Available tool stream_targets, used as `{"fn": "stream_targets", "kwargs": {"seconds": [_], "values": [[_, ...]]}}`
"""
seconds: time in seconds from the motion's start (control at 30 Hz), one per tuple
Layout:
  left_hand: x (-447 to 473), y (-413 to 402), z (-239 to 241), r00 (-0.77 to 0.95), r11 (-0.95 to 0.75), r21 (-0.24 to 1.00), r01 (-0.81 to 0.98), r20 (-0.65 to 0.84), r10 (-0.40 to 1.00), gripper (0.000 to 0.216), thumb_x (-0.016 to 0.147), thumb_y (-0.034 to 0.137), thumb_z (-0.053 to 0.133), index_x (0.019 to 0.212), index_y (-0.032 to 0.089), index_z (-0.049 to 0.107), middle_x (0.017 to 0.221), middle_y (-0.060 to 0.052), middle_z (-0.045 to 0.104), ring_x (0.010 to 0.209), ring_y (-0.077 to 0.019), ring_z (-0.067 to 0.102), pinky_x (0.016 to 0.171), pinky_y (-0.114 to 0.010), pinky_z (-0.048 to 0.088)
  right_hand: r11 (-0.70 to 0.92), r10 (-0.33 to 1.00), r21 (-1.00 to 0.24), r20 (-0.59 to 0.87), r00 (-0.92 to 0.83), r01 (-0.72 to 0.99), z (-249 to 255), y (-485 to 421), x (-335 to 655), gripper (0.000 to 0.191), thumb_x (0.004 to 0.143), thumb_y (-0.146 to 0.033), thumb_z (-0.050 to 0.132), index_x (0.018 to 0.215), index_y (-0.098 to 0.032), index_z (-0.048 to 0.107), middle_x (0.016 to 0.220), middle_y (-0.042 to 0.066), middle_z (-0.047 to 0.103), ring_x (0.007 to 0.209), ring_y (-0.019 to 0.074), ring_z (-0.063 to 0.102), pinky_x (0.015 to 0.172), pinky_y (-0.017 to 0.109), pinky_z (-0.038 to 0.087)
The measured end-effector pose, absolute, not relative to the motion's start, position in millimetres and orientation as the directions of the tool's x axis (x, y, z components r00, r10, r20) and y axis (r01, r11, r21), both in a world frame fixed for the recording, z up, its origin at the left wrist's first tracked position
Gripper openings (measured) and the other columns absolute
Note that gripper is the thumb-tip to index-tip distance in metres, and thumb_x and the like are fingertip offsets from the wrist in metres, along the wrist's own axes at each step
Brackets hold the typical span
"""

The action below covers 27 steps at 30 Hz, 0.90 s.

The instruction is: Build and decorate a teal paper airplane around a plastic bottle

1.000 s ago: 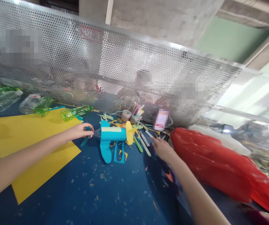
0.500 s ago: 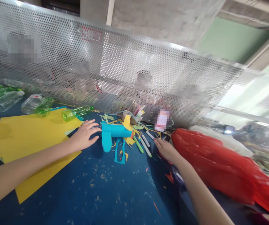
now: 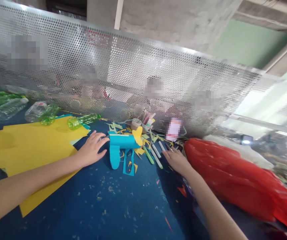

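A blue paper model (image 3: 124, 141) lies on the blue table, made of a rolled tube with a rounded flap hanging at its left and a yellow paper piece (image 3: 137, 135) at its right end. My left hand (image 3: 92, 150) is open, its fingertips at the tube's left end; I cannot tell if they touch it. My right hand (image 3: 177, 160) reaches over the table right of the markers (image 3: 156, 150), fingers stretched out beside a thin dark object (image 3: 170, 147) that is partly hidden. A blue paper cut-out frame (image 3: 128, 163) lies below the model.
Yellow paper sheets (image 3: 38, 143) cover the left side. Green and clear plastic bottles (image 3: 83, 121) lie behind them. Paper scraps (image 3: 115, 126) and a tape roll (image 3: 136, 124) are at the back, before a perforated metal screen (image 3: 123, 66). A red plastic bag (image 3: 228, 173) lies at right.
The blue paper model has turned slightly, and its yellow end now shows more of its rounded lobes. My right hand's fingers have shifted a little; the left hand stays beside the tube.
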State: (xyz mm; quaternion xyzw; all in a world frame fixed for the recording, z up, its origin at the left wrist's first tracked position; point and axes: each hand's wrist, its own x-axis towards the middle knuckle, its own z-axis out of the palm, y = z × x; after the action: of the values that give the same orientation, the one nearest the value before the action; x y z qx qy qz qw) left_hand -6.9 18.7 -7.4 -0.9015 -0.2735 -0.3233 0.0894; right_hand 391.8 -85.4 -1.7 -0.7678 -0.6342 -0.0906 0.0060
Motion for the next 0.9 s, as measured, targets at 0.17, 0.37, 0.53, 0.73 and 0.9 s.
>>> {"fn": "stream_targets", "kwargs": {"seconds": [0.17, 0.37, 0.53, 0.73, 0.9], "values": [[-7.0, 16.1, -9.3, 0.656, -0.85, -0.041, 0.525, 0.655, 0.374, 0.035, 0.087, 0.028, 0.049, 0.12, 0.017, 0.049, 0.119, -0.011, 0.055, 0.125, -0.0301, 0.042, 0.11, -0.055, 0.027, -0.163, 0.976, 0.129, 0.163, 0.141, 0.978, 5.9, -83.5, 375.8, 0.042, 0.095, -0.032, 0.034, 0.09, -0.017, 0.073, 0.11, 0.011, 0.071, 0.128, 0.0301, 0.045, 0.107, 0.046, 0.029], [-6.0, 11.2, -10.5, 0.651, -0.838, -0.027, 0.545, 0.644, 0.403, 0.033, 0.088, 0.027, 0.047, 0.119, 0.017, 0.05, 0.12, -0.012, 0.054, 0.123, -0.0291, 0.045, 0.11, -0.056, 0.027, -0.186, 0.968, 0.125, 0.192, 0.16, 0.975, 15.6, -85.5, 368.0, 0.018, 0.085, -0.025, 0.051, 0.089, -0.019, 0.068, 0.091, 0.01, 0.073, 0.094, 0.0249, 0.063, 0.081, 0.033, 0.044], [-4.9, 8.2, -14.8, 0.644, -0.821, -0.062, 0.567, 0.656, 0.395, 0.036, 0.088, 0.027, 0.047, 0.122, 0.014, 0.049, 0.132, -0.015, 0.048, 0.13, -0.0309, 0.039, 0.111, -0.055, 0.026, -0.226, 0.961, 0.109, 0.187, 0.203, 0.968, 16.1, -87.0, 365.7, 0.029, 0.079, -0.017, 0.056, 0.107, -0.019, 0.065, 0.082, 0.006, 0.074, 0.094, 0.025, 0.061, 0.075, 0.03, 0.044], [-6.4, 9.3, -14.8, 0.651, -0.813, -0.077, 0.578, 0.645, 0.401, 0.036, 0.088, 0.026, 0.047, 0.122, 0.014, 0.048, 0.127, -0.013, 0.053, 0.129, -0.03, 0.04, 0.112, -0.054, 0.025, -0.267, 0.957, 0.122, 0.153, 0.247, 0.956, 20.3, -87.5, 357.9, 0.014, 0.07, -0.022, 0.062, 0.079, -0.019, 0.073, 0.076, 0.007, 0.073, 0.081, 0.0244, 0.065, 0.077, 0.03, 0.043], [-7.0, 10.8, -16.2, 0.634, -0.787, -0.08, 0.612, 0.644, 0.428, 0.035, 0.087, 0.025, 0.047, 0.121, 0.017, 0.049, 0.121, -0.012, 0.054, 0.125, -0.03, 0.043, 0.11, -0.054, 0.028, -0.419, 0.887, 0.12, 0.267, 0.378, 0.9, 41.8, -96.9, 355.5, 0.029, 0.085, -0.029, 0.046, 0.079, -0.013, 0.071, 0.084, 0.017, 0.071, 0.085, 0.03, 0.065, 0.072, 0.036, 0.043]]}}
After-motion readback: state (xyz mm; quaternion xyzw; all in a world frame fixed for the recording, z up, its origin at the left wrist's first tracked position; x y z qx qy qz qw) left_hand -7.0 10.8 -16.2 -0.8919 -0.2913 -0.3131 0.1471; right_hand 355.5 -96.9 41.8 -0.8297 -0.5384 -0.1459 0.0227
